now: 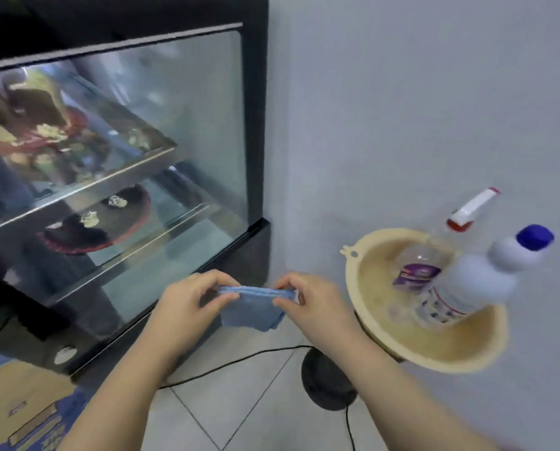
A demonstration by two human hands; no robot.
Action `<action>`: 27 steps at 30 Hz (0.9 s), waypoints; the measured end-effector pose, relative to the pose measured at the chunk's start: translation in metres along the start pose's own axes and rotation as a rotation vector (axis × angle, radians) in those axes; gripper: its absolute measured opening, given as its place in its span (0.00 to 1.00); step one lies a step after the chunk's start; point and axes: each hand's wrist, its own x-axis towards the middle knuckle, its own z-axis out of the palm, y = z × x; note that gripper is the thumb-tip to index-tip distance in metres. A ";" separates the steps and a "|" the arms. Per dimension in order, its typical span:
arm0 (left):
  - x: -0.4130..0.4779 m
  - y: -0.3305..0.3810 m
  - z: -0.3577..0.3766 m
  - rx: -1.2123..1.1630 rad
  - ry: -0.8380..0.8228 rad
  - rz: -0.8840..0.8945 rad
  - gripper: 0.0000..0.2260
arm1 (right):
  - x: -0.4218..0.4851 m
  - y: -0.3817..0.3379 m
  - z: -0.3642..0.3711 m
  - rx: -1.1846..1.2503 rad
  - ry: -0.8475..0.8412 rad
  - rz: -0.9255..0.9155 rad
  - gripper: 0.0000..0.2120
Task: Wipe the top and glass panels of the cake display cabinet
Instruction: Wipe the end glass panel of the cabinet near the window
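Note:
The cake display cabinet (255,125) fills the left of the view, black-framed with glass panels (187,131) and cakes on its shelves. A folded blue cloth (251,309) hangs in front of its lower right corner. My left hand (190,301) pinches the cloth's left top edge and my right hand (311,297) pinches its right top edge, stretching it between them. The cloth is held away from the glass, not touching it.
A beige plastic basin (434,349) stands at the right on a dark stand (327,382), holding a white bottle with a blue cap (487,275) and a clear spray bottle (467,209). A black cable (239,359) runs over the tiled floor. A cardboard box (18,405) sits at lower left.

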 end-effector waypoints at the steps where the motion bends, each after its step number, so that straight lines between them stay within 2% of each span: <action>1: 0.004 0.013 0.010 -0.021 -0.047 0.018 0.05 | -0.014 0.008 -0.011 -0.006 0.029 0.039 0.03; 4: 0.016 0.048 0.041 -0.068 -0.193 0.080 0.05 | -0.053 0.032 -0.040 0.038 0.121 0.156 0.03; 9: 0.043 0.089 0.079 -0.174 -0.487 0.173 0.03 | -0.105 0.054 -0.065 0.102 0.317 0.347 0.12; 16: 0.079 0.121 0.115 -0.346 -0.853 0.183 0.01 | -0.125 0.060 -0.072 0.393 0.584 0.672 0.09; 18: 0.097 0.126 0.128 -0.379 -0.860 0.184 0.01 | -0.112 0.070 -0.078 0.429 0.664 0.695 0.10; 20: 0.112 0.133 0.144 -0.370 -0.763 0.230 0.03 | -0.093 0.081 -0.085 0.404 0.753 0.711 0.10; 22: 0.116 0.133 0.159 -0.282 -0.639 0.316 0.09 | -0.076 0.093 -0.085 0.288 0.845 0.733 0.13; 24: 0.110 0.121 0.170 -0.209 -0.631 0.438 0.13 | -0.074 0.102 -0.071 0.123 0.798 0.772 0.16; 25: 0.104 0.112 0.173 -0.166 -0.678 0.514 0.14 | -0.080 0.102 -0.061 0.047 0.704 0.780 0.15; 27: 0.092 0.092 0.178 -0.013 -0.763 0.657 0.21 | -0.096 0.099 -0.036 -0.093 0.489 0.765 0.13</action>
